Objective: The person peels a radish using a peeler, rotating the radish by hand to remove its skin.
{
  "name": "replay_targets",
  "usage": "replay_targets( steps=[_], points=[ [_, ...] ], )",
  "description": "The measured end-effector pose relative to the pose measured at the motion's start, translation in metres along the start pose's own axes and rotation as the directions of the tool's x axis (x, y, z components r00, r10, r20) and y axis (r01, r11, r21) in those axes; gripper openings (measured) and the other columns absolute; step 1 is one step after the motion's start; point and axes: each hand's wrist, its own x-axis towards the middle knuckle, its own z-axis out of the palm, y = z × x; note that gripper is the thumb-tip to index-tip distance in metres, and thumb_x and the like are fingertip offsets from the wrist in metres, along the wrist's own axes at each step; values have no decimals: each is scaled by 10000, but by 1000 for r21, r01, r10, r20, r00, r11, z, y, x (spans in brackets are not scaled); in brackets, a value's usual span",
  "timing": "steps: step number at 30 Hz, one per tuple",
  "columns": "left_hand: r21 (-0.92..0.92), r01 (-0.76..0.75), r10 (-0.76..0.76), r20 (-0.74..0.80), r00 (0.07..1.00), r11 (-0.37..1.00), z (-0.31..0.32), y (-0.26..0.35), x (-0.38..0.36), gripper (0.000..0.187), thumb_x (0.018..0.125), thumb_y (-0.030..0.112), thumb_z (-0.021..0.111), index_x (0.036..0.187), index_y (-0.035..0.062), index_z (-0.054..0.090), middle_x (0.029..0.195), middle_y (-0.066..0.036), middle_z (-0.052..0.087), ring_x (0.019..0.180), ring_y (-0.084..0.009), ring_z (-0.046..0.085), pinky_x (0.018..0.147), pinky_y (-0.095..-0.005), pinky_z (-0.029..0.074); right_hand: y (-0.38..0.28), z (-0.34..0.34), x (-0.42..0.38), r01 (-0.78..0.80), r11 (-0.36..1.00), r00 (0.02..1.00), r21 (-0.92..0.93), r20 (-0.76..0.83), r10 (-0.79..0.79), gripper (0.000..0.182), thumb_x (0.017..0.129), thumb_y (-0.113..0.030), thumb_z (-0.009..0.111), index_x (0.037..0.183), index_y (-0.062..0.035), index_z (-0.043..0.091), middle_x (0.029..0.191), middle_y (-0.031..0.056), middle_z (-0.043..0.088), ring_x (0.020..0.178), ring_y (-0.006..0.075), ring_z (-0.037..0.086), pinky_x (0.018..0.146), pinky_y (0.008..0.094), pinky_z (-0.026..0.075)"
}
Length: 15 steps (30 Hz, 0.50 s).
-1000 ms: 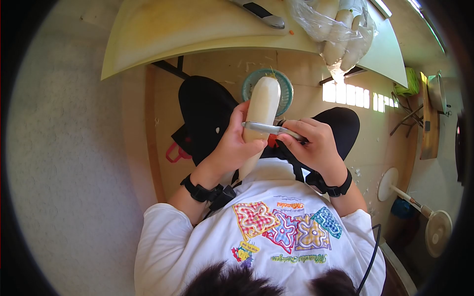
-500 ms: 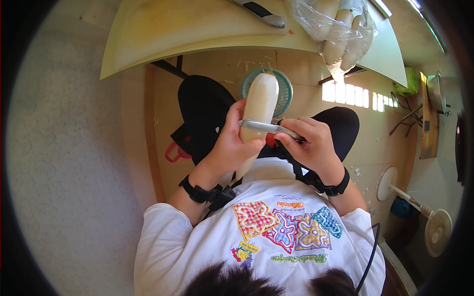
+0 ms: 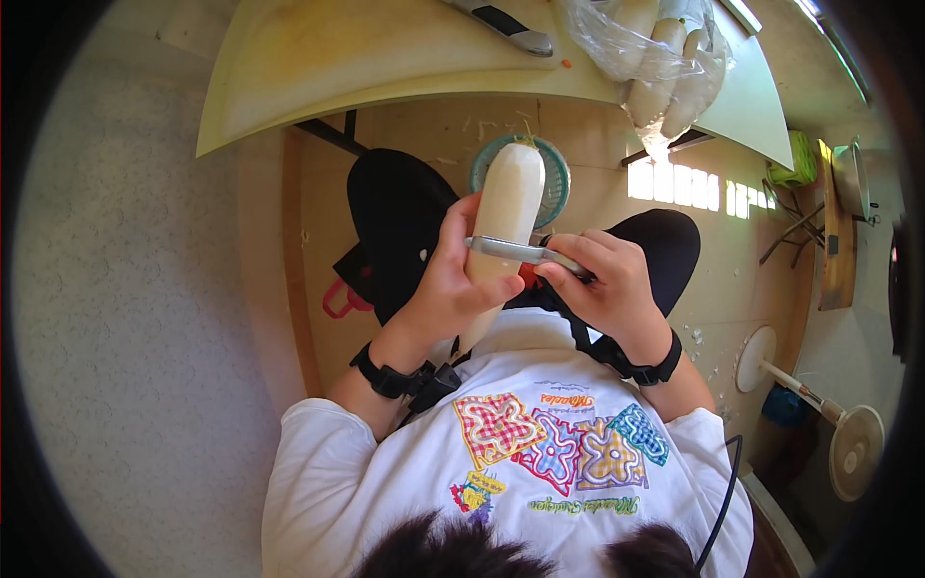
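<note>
A long white radish (image 3: 513, 193) slants up over my lap, its stem end pointing away from me. My left hand (image 3: 451, 275) is wrapped round its middle and lower part, thumb lying across the near side. A silver peeler (image 3: 511, 250) lies crosswise on the radish with its blade against the surface. Its handle is gripped in my right hand (image 3: 607, 275), fingers closed. Beneath the radish's far end a teal basket (image 3: 554, 183) stands on the floor, partly hidden by the radish.
Ahead is a table (image 3: 405, 77) with a dark-handled knife (image 3: 511, 27) and a clear plastic bag of radishes (image 3: 655, 72) at its edge. Peel scraps (image 3: 699, 337) dot the floor. A white fan (image 3: 856, 451) is at right, a folding stool (image 3: 838, 231) beyond.
Hardly anything differs. The peeler and the radish stay in nearly the same place, with only a very slight shift of the peeler on the radish.
</note>
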Motion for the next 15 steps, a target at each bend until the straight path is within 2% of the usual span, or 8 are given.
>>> replay_targets(
  steps=[4,6,15],
  points=[
    [22,58,-58,-30,998,998,4,3,0,791,861,162,722,1446,29,206,1349,-112,411,1251,-194,464,1038,-356,405,0,-1,2,25,999,999,-30,-25,-25,213,751,-186,811,892,-64,708,707,67,652,529,195,627,468,281,473],
    [-3,94,-94,-59,994,996,5,3,1,725,899,134,662,1452,27,207,1352,-106,418,1259,-180,444,1041,-352,396,0,-1,1,16,999,1000,-32,-17,-16,214,749,-188,812,889,-64,707,695,66,645,523,195,625,464,280,471],
    [-51,46,-48,-27,999,998,5,-2,0,657,903,50,543,1464,23,202,1358,-97,414,1275,-161,414,1067,-332,354,3,0,0,26,999,999,-33,-37,-27,216,747,-195,814,881,-65,706,676,59,632,507,192,613,459,279,465]
  ],
)
